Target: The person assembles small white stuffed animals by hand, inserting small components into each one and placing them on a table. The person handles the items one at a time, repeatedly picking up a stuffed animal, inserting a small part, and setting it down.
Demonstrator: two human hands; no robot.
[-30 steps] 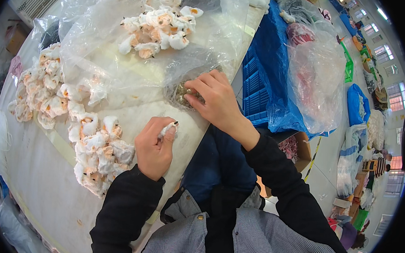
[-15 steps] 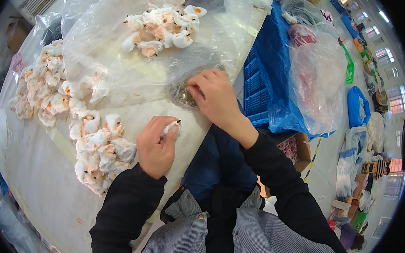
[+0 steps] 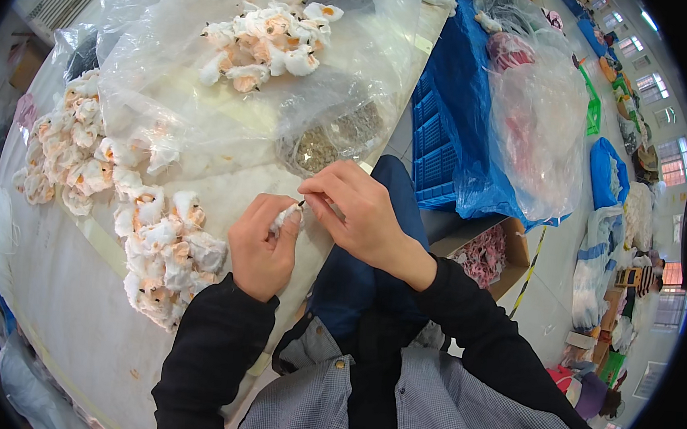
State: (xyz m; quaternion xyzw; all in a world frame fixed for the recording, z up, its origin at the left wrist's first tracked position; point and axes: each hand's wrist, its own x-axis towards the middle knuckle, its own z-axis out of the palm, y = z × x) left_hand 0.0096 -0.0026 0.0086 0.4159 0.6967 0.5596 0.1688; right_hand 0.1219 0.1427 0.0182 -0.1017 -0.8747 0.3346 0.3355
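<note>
At the centre of the frame, a small white puff [image 3: 285, 215] is pinched in the curled fingers of the left hand [image 3: 263, 244]. The right hand [image 3: 357, 211] is closed too, its thumb and forefinger pressed on a tiny dark piece [image 3: 302, 203] held at the puff's upper right edge. The hands are nearly touching, above the near edge of the tabletop [image 3: 62, 305].

For the step to be done well, the puff should probably be kept firmly gripped and turned so that its face is seen, and the dark piece should be guided straight in rather than at a slant; because the piece is so small, a slip from the fingertips seems the likeliest fault.

The puff looks soft, fluffy and white; most of it is hidden by the fingers, so its shape cannot be told exactly.

Just to the left, a heap of like puffs [image 3: 162, 249], white with orange patches, is spread over the tabletop. Above the hands, a clear bag of small greyish bits [image 3: 329, 141] lies open. More puffs [image 3: 265, 35] are held in a larger clear bag at the upper middle. A blue crate [image 3: 437, 153] stands to the right.
</note>
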